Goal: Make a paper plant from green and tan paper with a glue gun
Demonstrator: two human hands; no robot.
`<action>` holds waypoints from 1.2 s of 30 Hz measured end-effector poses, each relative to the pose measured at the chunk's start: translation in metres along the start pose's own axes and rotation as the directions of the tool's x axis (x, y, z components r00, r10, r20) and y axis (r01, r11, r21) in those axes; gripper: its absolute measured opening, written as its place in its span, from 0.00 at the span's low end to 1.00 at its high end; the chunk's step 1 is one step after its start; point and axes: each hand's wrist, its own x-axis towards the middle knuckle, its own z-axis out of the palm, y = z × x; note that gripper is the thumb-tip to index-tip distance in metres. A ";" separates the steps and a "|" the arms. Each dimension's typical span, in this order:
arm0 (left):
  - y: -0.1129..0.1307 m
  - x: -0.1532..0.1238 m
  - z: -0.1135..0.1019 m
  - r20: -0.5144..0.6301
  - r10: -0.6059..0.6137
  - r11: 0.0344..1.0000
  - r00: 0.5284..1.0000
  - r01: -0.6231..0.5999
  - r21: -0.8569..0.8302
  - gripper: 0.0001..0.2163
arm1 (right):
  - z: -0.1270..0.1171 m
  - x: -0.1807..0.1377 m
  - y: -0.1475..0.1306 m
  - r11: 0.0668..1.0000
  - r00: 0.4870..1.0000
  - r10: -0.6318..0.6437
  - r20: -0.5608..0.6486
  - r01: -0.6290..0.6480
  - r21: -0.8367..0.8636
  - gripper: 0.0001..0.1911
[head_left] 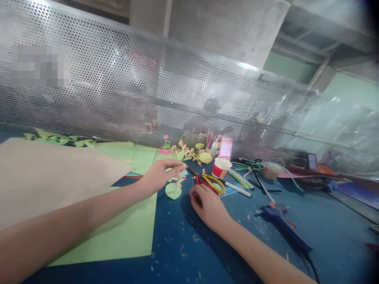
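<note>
My left hand (162, 173) is raised a little above the blue table, fingers pinched together on a small paper craft piece (174, 188) with a light green leaf-shaped base hanging below it. My right hand (207, 205) rests on the table with its fingers curled at the handles of the scissors (211, 183), which have red and yellow loops. The scissors lie flat, blades pointing back left. Whether my right hand grips the handles or only touches them is unclear.
Green paper sheets (130, 232) and a large beige sheet (44, 177) cover the left. A red-and-white cup (220, 167), pens (237, 188), paper flowers (189, 152) and a glue gun (281, 221) lie ahead and right. A perforated metal screen (148, 90) walls the back.
</note>
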 end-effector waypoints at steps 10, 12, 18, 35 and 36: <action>-0.006 0.003 0.001 -0.003 0.007 1.000 1.000 -0.007 -0.006 0.13 | -0.001 0.000 -0.001 1.000 1.000 0.013 0.000 -0.013 -0.009 0.05; -0.006 0.003 0.001 -0.011 -0.010 1.000 1.000 0.010 -0.014 0.13 | -0.001 0.000 -0.001 1.000 1.000 0.009 0.001 -0.009 -0.012 0.05; -0.005 0.002 0.000 -0.016 -0.043 0.999 0.999 0.042 -0.015 0.14 | -0.001 -0.001 0.000 1.000 1.000 0.009 0.003 -0.009 -0.021 0.05; -0.001 -0.003 -0.004 0.004 -0.032 0.998 0.999 0.032 -0.048 0.14 | -0.058 0.066 0.056 0.937 0.956 0.272 0.110 -0.237 -0.258 0.09; -0.002 -0.002 -0.004 0.005 -0.024 0.998 1.000 0.025 -0.051 0.14 | -0.057 0.070 0.062 0.933 0.952 0.275 0.137 -0.230 -0.277 0.09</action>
